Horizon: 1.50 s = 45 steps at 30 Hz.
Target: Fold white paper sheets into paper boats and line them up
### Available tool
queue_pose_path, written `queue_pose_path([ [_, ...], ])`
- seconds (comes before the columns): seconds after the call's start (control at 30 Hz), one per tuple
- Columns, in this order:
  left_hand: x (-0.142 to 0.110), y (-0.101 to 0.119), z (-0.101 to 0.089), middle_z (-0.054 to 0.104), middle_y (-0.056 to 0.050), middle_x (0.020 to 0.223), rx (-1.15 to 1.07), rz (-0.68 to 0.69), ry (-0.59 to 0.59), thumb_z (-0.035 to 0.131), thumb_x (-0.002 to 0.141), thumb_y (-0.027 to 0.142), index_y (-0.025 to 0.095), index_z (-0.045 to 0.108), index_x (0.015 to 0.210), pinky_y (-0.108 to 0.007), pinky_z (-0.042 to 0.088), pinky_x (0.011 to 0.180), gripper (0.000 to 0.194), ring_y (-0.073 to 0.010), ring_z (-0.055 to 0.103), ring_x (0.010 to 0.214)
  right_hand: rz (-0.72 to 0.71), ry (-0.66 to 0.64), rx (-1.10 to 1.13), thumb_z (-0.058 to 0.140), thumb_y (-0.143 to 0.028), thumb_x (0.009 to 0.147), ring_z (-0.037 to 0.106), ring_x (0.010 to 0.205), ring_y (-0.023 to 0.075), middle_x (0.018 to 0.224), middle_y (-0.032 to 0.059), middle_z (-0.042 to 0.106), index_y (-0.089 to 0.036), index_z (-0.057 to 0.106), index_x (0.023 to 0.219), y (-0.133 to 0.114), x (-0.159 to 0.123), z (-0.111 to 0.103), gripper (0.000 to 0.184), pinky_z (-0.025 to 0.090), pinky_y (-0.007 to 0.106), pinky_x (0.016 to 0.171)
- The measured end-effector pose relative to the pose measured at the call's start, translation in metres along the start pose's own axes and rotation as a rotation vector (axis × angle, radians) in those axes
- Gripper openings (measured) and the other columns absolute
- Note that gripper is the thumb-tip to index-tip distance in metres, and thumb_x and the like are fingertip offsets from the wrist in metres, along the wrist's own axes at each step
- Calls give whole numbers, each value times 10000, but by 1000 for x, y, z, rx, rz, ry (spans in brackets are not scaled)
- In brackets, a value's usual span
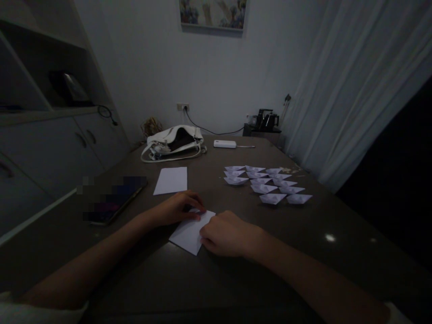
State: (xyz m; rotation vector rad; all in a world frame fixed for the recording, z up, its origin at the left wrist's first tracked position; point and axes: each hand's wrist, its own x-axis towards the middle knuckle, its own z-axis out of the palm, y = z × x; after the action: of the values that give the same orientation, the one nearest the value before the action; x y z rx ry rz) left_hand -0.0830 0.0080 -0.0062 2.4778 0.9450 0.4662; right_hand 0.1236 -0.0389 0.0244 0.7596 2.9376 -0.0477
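A folded white sheet of paper lies at an angle on the dark table in front of me. At its far edge is my left hand, its bent fingers and thumb holding the paper there. My right hand is curled at the right edge of the same sheet, knuckles up, with the fingertips against the paper and partly hidden. Several small white paper boats stand in rows to the right, beyond my right hand. A stack of white paper rests just beyond my left hand.
A phone, partly pixelated, lies on the left of the table. Farther back are a white handbag and a white power-bank-like device with a short cable. A curtain hangs on the right.
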Motion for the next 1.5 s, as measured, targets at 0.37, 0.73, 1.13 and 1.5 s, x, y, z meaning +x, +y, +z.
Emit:
queue_pose_path([
  [0.37, -1, 0, 0, 622, -64, 1058, 3, 8, -3, 621, 834, 337, 240, 692, 1032, -286, 451, 813, 232, -193, 588, 941, -103, -28, 65, 451, -317, 866, 646, 694, 206, 776, 96, 699, -132, 692, 861, -19, 0, 1, 304, 430, 274, 593],
  [0.73, -1, -1, 0, 633, -65, 1031, 38, 24, -10, 625, 835, 294, 219, 692, 1010, -280, 441, 831, 201, -190, 588, 951, 93, 139, 60, 416, -318, 896, 626, 697, 165, 814, 64, 691, -171, 662, 893, 26, 3, -2, 287, 365, 244, 576],
  [1.13, 0, 1, -1, 625, -71, 1046, 38, 20, -19, 622, 837, 300, 222, 691, 1033, -274, 450, 817, 222, -189, 591, 943, -119, 15, 55, 467, -288, 821, 582, 604, 160, 716, 49, 673, -167, 660, 781, -8, 5, 5, 231, 323, 254, 521],
  [1.5, 0, -1, -1, 626, -70, 1035, 29, 28, -12, 616, 840, 332, 228, 689, 1040, -269, 456, 804, 237, -186, 592, 937, -84, 44, 125, 495, -270, 822, 460, 546, 105, 684, 18, 625, -167, 624, 724, 17, 5, 4, 192, 232, 238, 507],
])
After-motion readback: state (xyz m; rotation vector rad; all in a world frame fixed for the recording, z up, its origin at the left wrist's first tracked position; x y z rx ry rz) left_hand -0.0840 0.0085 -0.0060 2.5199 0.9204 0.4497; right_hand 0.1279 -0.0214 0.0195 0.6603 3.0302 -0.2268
